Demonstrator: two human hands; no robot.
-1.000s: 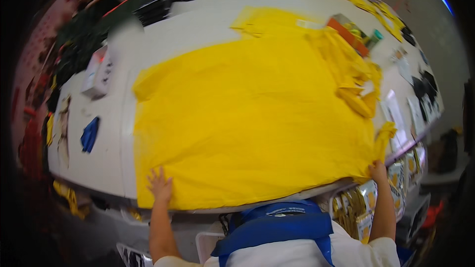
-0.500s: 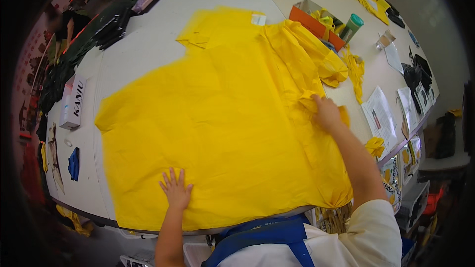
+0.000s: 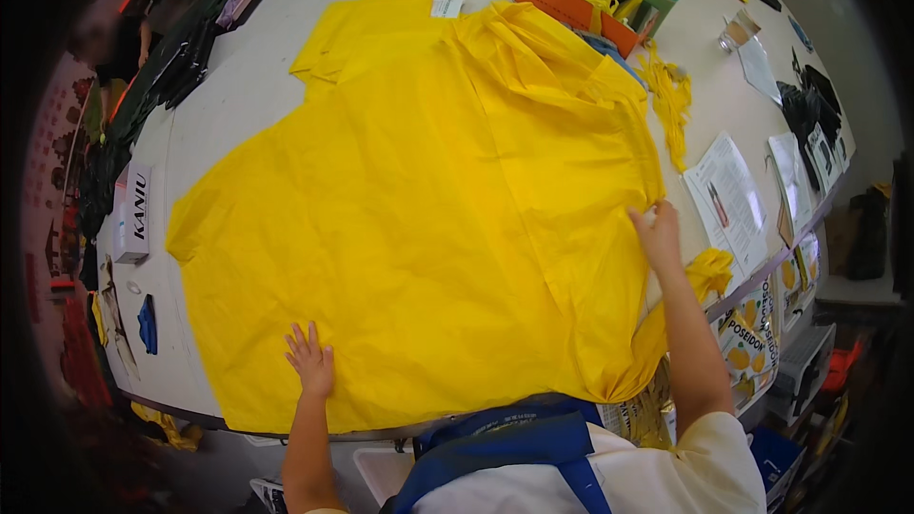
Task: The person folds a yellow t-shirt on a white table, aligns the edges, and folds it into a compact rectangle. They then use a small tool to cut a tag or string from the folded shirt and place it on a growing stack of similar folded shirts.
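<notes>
A big yellow garment (image 3: 381, 219) of thin, smooth material, like a raincoat, lies spread over the table, wrinkled on its right side. A white label (image 3: 447, 6) sits at its far end, beside a folded part. My left hand (image 3: 311, 362) rests flat on the lower left of the cloth, fingers spread. At the right edge, my right hand (image 3: 657, 233) pinches the cloth between thumb and fingers. Below that hand, some of the yellow material hangs down past the table's front edge.
An orange box (image 3: 571, 2) of yellow pieces and a green-lidded container (image 3: 659, 5) stand beyond the garment. Papers (image 3: 728, 200) and a clear cup (image 3: 739, 30) lie to the right. At left are a white box (image 3: 132, 212), a blue scrap (image 3: 147, 324) and black folded material (image 3: 195, 52).
My right hand has moved outward to the right, drawing the garment's bunched right side flatter and wider. My left hand stays flat on the cloth. The view has shifted slightly.
</notes>
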